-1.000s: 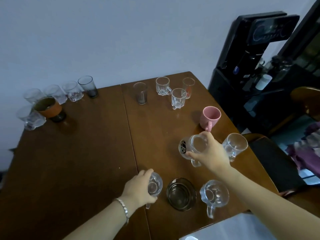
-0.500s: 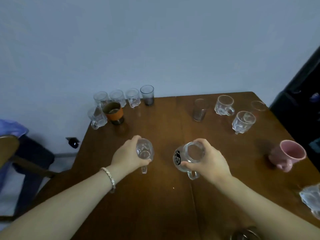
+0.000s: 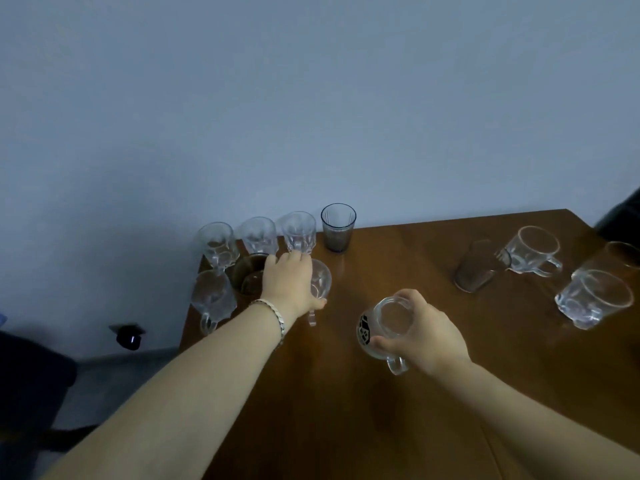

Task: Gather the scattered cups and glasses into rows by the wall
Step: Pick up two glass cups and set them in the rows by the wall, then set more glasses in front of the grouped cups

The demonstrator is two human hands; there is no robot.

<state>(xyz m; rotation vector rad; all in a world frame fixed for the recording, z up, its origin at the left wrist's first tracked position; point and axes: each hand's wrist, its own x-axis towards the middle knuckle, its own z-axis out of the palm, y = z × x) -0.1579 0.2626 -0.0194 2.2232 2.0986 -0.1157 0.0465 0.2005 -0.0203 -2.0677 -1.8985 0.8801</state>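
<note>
Clear glass makes up nearly everything on the brown wooden table [image 3: 433,393]. At its far left corner, against the pale wall [image 3: 311,98], a row stands upright: three faceted clear tumblers [image 3: 258,235] and a grey-tinted ribbed glass [image 3: 337,227] at the row's right end. In front of them sit a dark, brownish cup [image 3: 247,278] and a clear handled mug [image 3: 211,299] at the table's left edge.

The left hand [image 3: 289,284], with a metal bracelet [image 3: 273,315] on its wrist, curls its fingers over a small clear handled mug [image 3: 320,289] just right of the dark cup, gripping it from above; its handle points toward the camera.

The right hand [image 3: 424,332] wraps fingers and thumb around the rim of a clear mug with a black printed label [image 3: 382,327], nearer the table's middle and well apart from the row.

Farther right, more clear handled mugs [image 3: 533,251] and a dark tinted glass [image 3: 474,271] stand scattered and blurred.
</note>
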